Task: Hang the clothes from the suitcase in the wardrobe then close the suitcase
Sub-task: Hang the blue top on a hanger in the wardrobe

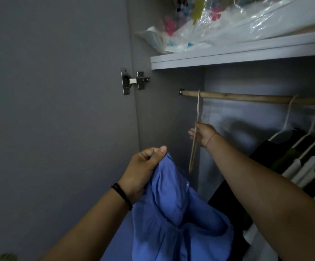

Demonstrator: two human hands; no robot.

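My left hand [143,166] grips the top of a blue garment [175,210] that hangs down in front of the open wardrobe. My right hand [202,133] reaches into the wardrobe and holds an empty beige hanger [194,147], whose hook sits over the wooden rail [247,97] near its left end. The suitcase is out of view.
Several white hangers with dark, green and white clothes [299,159] fill the rail's right side. A shelf [237,53] above the rail carries plastic-wrapped bedding [218,25]. The open wardrobe door [58,110] stands at the left, with its hinge [134,81].
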